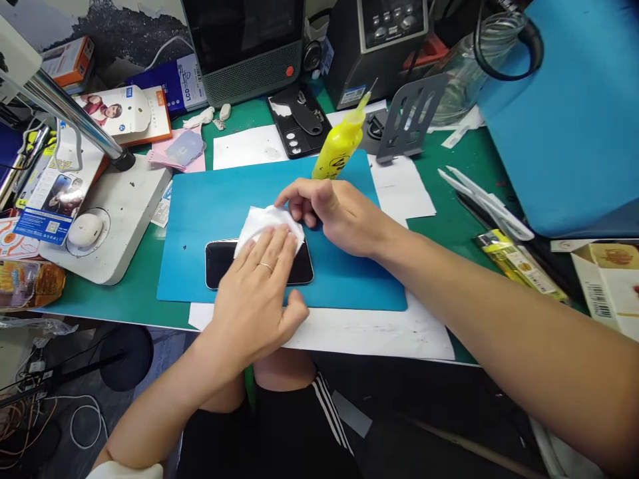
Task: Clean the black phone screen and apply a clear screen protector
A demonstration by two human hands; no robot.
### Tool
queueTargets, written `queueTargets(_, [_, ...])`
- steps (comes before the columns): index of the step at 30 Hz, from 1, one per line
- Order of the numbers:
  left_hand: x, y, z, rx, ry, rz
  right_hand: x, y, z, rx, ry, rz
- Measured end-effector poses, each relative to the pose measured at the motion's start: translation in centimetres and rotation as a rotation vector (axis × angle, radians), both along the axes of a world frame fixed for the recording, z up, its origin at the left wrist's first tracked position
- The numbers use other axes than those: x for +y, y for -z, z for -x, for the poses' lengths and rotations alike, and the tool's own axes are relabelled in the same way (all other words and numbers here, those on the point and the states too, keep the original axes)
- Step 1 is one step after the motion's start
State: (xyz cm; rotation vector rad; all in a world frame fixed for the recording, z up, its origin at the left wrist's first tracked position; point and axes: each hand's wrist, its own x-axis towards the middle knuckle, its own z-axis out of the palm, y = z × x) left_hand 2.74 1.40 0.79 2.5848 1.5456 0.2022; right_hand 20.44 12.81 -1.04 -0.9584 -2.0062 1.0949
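Note:
A dark-screened smartphone (219, 263) lies on a blue mat (190, 206), partly covered by a white wiping cloth (259, 218). My left hand (259, 289), a ring on one finger, presses the cloth onto the screen with its fingers laid out flat. Beside the cloth's right edge hovers my right hand (332, 209), thumb raised and fingers loosely bent, with nothing seen in it. Its fingertips are close to the cloth; whether they touch it I cannot tell. Just behind that hand stands a yellow bottle (342, 143) with a thin needle tip.
Behind the mat lie a black phone back cover (299, 123) and a grey slotted stand (412, 116). A lamp base (107, 226) stands at left. White tweezers (489, 203) and a yellow packet (519, 263) lie at right, near a glass jar (464, 66).

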Motion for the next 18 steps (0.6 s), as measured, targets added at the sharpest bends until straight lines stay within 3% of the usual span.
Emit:
queueTargets(5, [-1.1, -0.8, 4.7, 0.068, -0.091, -0.027, 0.1, -0.1, 0.0, 0.003, -0.022, 0.021])
queueTargets(8, [-1.5, -0.8, 5.7, 0.085, -0.114, -0.066, 0.2, -0.2, 0.1, 0.016, -0.034, 0.026])
queueTargets(12, [-1.6, -0.4, 4.4, 0.086, -0.138, -0.09, 0.3, -0.2, 0.3, -0.008, -0.05, -0.007])
queueTargets(18, [-1.2, 0.3, 0.5, 0.053, -0.118, -0.087, 0.2, -0.1, 0.2, -0.014, -0.043, -0.011])
